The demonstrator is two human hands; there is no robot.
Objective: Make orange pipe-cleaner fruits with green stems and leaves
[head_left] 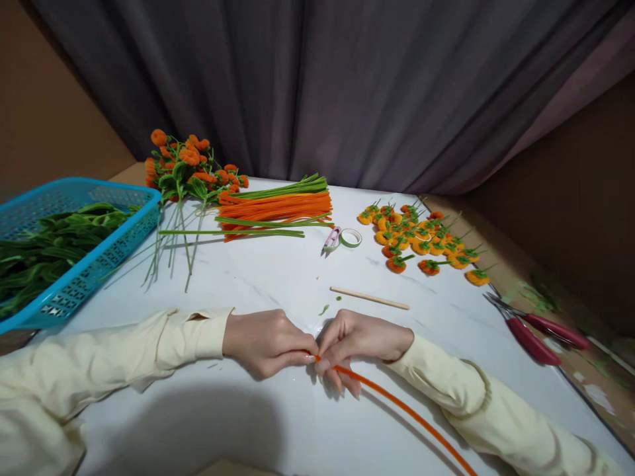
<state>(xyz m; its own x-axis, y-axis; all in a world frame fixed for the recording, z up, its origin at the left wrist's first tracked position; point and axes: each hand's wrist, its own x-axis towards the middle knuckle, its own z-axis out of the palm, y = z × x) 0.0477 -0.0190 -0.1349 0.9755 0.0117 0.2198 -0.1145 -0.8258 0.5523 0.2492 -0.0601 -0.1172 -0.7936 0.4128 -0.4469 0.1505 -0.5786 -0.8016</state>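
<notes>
An orange pipe cleaner (409,411) curves from between my hands down to the lower right edge of the view. My left hand (270,344) is closed, its thumb and fingers pinching the pipe cleaner's end. Right beside it, my right hand (354,340) grips the same pipe cleaner between thumb and forefinger, the other fingers loosely curled below. The fingertips of both hands almost meet. Just beyond them lie a thin wooden stick (370,297) and small green scraps (324,309).
At left stands a blue basket (106,264) of green leaves. Behind are a bunch of orange flowers (189,155), orange pipe cleaners (278,206), green pipe cleaners (258,233), small snips (331,240) and green tape (351,237). Yellow-orange flower heads (421,244) and red-handled pliers (533,340) lie right.
</notes>
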